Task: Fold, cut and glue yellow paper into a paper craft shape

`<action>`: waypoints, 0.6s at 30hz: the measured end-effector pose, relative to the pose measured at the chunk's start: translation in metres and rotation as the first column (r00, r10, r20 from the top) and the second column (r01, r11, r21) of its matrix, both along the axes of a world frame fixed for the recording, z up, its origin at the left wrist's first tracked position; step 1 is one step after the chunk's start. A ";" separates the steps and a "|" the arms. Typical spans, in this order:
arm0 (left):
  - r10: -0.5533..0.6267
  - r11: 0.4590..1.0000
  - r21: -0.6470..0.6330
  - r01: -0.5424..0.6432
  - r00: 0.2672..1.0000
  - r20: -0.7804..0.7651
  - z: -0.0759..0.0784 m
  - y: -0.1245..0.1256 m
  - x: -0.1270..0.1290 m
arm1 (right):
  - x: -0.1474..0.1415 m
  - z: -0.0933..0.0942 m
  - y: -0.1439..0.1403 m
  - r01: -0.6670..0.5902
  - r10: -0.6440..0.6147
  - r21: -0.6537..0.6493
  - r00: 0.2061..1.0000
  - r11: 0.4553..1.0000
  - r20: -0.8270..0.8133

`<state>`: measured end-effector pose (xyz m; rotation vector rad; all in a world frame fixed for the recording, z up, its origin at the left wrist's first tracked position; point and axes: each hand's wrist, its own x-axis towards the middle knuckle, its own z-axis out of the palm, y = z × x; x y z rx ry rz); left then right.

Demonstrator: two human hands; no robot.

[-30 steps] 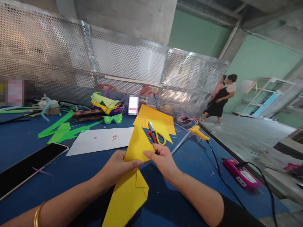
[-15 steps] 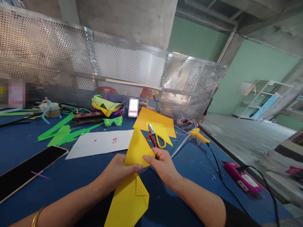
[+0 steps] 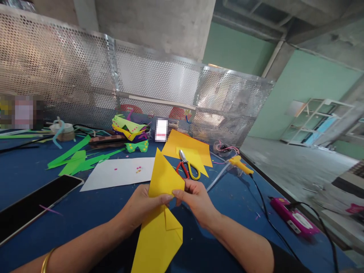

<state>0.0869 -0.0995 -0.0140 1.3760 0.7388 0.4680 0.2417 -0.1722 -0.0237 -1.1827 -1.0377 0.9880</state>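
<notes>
A sheet of folded yellow paper (image 3: 159,231) is held up before me, its pointed tip toward the back of the table. My left hand (image 3: 146,203) grips it at the left edge, thumb lying across the front and fingers hidden behind. At the right edge my right hand (image 3: 195,197) pinches the paper between thumb and fingers, close to the left thumb. Below the hands a small folded flap shows on the paper's right side. Just beyond lie scissors (image 3: 186,165) with one red and one yellow handle, partly over yellow and orange sheets (image 3: 196,149).
White paper (image 3: 113,174) with tiny pink bits lies left, near green strips (image 3: 76,161) and a dark phone (image 3: 36,206). Decorated paper masks (image 3: 129,129) are stacked behind. To the right are a yellow glue gun (image 3: 241,165) and a magenta power box (image 3: 294,216) with cables.
The yellow paper's upper tip has shifted slightly left, and its lower part slightly right. My right thumb has moved closer to the left thumb. Both hands keep their grip.
</notes>
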 end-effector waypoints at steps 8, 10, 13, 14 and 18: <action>0.076 0.996 -0.045 -0.074 0.996 0.041 0.003 -0.001 0.002 | -0.001 0.001 0.001 0.012 -0.012 -0.010 1.000 1.000 -0.001; 0.095 0.995 -0.043 -0.094 0.995 0.024 0.004 -0.002 0.002 | 0.000 0.001 0.001 0.043 -0.042 -0.007 0.999 0.999 0.018; 0.096 0.995 -0.040 -0.096 0.995 0.003 0.001 -0.001 0.002 | 0.001 0.000 0.001 0.068 -0.068 0.009 0.997 0.998 0.039; 0.087 0.995 -0.044 -0.087 0.996 0.001 0.000 -0.001 0.002 | 0.001 0.000 0.001 0.071 -0.072 0.016 0.997 0.997 0.035; 0.076 0.997 -0.033 -0.076 0.997 -0.001 -0.003 0.001 0.001 | 0.001 -0.001 0.001 0.060 -0.060 0.018 0.998 0.998 0.003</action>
